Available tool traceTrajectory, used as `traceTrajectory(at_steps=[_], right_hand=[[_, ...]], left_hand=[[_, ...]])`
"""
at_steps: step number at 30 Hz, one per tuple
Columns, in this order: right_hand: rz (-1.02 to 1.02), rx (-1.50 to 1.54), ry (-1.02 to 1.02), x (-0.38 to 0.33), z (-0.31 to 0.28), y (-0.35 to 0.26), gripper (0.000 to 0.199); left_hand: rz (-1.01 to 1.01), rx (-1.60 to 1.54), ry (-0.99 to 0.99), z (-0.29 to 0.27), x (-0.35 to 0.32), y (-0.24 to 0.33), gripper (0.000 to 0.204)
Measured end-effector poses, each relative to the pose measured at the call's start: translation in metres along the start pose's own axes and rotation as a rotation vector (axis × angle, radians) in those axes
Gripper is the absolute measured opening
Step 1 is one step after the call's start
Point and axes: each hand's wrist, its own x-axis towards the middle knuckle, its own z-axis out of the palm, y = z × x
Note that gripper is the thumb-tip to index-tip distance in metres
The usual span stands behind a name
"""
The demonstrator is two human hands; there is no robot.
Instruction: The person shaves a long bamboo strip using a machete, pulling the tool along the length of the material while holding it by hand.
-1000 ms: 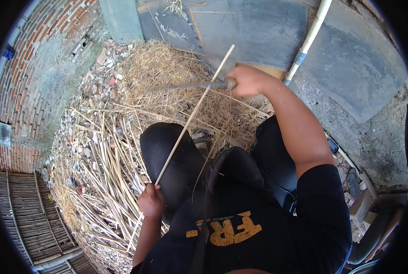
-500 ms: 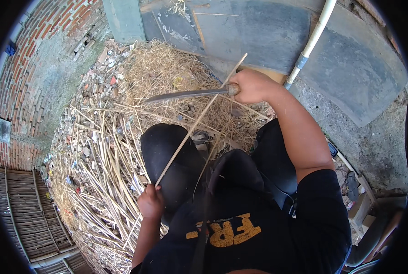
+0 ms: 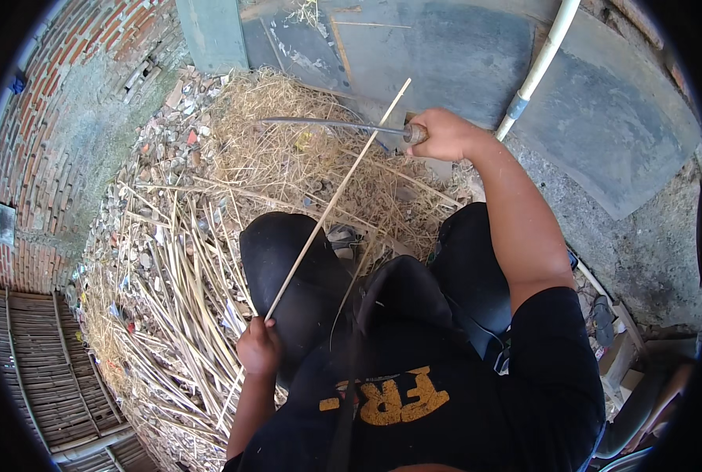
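Observation:
My left hand point(image 3: 257, 346) grips the near end of a long thin bamboo stick point(image 3: 337, 194) that slants up and to the right over my left knee. My right hand point(image 3: 443, 134) is closed around the wooden handle of a long curved knife point(image 3: 329, 123). The blade points left and lies across the upper part of the stick. I am crouched in dark trousers and a black shirt. Dry straw and shavings point(image 3: 280, 153) lie under the blade.
A heap of split bamboo strips point(image 3: 170, 291) covers the ground at left. A brick wall point(image 3: 44, 102) curves round the far left, and a woven bamboo panel point(image 3: 36, 377) lies at lower left. Grey slabs point(image 3: 602, 118) and a white pipe point(image 3: 541, 63) lie behind.
My right hand has swung the knife blade out to the left and brought it across the stick. The stick has tilted a little further right; my left hand has hardly moved.

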Motion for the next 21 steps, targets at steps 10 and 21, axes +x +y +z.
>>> traceTrajectory(at_steps=[10,21], right_hand=[[-0.067,-0.176,0.051,0.007,0.011,0.002,0.028],[-0.152,-0.228,0.08,0.001,0.018,-0.011,0.033]], left_hand=[[-0.028,0.038,-0.013,-0.005,0.0,0.003,0.018],[-0.027,0.063,0.015,-0.004,-0.002,0.001,0.017]])
